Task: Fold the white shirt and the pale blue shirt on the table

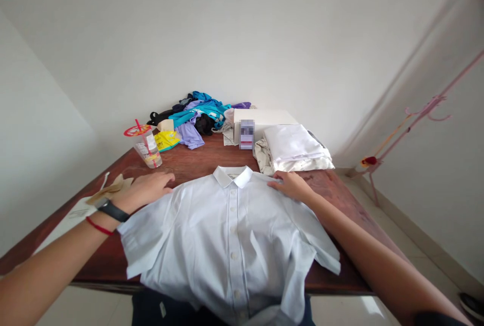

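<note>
A pale, short-sleeved button-up shirt (212,220) lies front side up, with its collar pointing away from me and its lower part hanging over the table's near edge. Beside the shoulder on the left is my left hand (149,187), fingers loosely bent and a gap between thumb and forefinger; the thumb is close to the cloth. My right hand (293,184) rests at the opposite shoulder, thumb on the fabric and forefinger apart from it. Creases run down the shirt's right half, and the right sleeve lies partly beneath my forearm.
The wooden table (181,157) holds a plastic cup with a straw (148,149), a yellow packet (166,140), a heap of clothes (200,114), a white box (264,115) and folded white cloth (293,147). Papers (71,215) lie left; a pink stand (408,126) is right.
</note>
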Demonstrator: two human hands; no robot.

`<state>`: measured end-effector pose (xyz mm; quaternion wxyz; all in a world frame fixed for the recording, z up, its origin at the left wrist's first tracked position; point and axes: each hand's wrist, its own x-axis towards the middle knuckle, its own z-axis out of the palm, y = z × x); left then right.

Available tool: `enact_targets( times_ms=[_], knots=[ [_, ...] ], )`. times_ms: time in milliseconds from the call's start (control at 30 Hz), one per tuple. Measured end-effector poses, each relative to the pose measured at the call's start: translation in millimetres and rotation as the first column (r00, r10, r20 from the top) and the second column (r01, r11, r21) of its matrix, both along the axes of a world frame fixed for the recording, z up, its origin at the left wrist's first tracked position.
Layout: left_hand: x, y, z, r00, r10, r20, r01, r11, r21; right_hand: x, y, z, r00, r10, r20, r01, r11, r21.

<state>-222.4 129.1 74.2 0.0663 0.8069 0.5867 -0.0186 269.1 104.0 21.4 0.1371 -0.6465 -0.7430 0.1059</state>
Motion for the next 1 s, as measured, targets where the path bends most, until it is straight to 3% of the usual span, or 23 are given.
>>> enact_targets(
  times_ms=[100,167,267,367,467,533,600,733,867,1000],
  knots=[
    [43,-10,1.9,0.985,-0.157,-0.067,0.166,0.974,0.156,1,2,-9.7,0.999,0.015,-0.029,-0.015,1.0,-0.008],
    [77,-17,2.6,0.946,-0.309,-0.095,0.322,0.922,0.213,3,3,-13.4,0.998,0.011,-0.057,-0.011,1.0,-0.003],
    [124,-26,0.6,0.836,-0.532,-0.135,0.548,0.79,0.277,6,5,-16.2,0.995,0.015,-0.094,-0.015,1.0,0.01],
    [160,-33,-5.9,0.706,-0.68,-0.198,0.703,0.637,0.315,8,5,-17.1,0.992,0.026,-0.122,-0.024,1.0,0.019],
    [185,-36,-18.4,0.616,-0.749,-0.244,0.773,0.517,0.367,8,4,-17.5,0.988,0.044,-0.148,-0.041,0.999,0.026],
    [195,-36,-31.0,0.595,-0.771,-0.227,0.777,0.479,0.408,9,4,-17.5,0.987,0.049,-0.156,-0.045,0.999,0.026],
    [201,-34,-45.3,0.601,-0.784,-0.152,0.751,0.49,0.442,9,3,-17.2,0.987,0.043,-0.155,-0.04,0.999,0.021],
    [203,-29,-66.6,0.632,-0.769,0.098,0.655,0.597,0.463,9,2,-16.6,0.987,0.037,-0.155,-0.035,0.999,0.017],
    [202,-28,-70.6,0.623,-0.738,0.261,0.6,0.664,0.446,11,2,-16.3,0.986,0.036,-0.161,-0.034,0.999,0.012],
    [202,-29,-68.4,0.61,-0.727,0.315,0.586,0.682,0.438,16,4,-13.5,0.978,0.071,-0.194,-0.076,0.997,-0.017]
  ],
)
